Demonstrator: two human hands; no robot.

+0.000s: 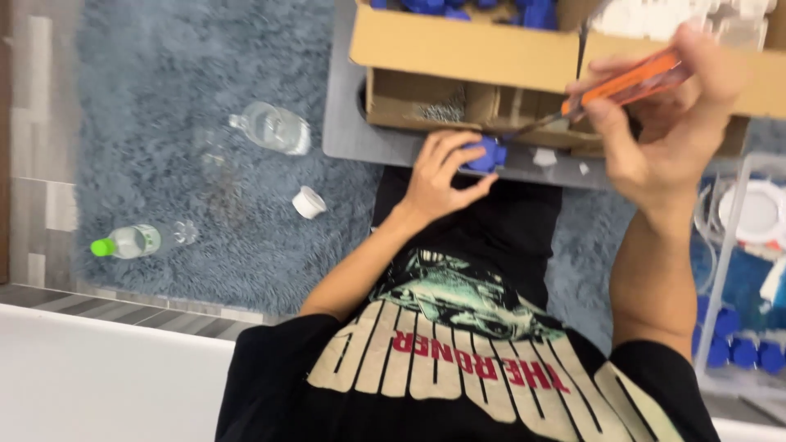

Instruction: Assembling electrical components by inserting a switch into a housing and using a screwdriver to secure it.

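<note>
Blue plastic part (483, 154), probably light, stiff and best pinched by its sides, sits on the grey tabletop (352, 131) edge under the left hand (438, 176) curled around it, while the right hand (667, 115) grips an orange screwdriver (630, 82).

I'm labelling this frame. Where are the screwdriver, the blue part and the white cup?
screwdriver (630, 84), head view, orange handle.
blue part (485, 153), head view, exposed side by the fingers.
white cup (309, 202), head view, its rim.
</note>
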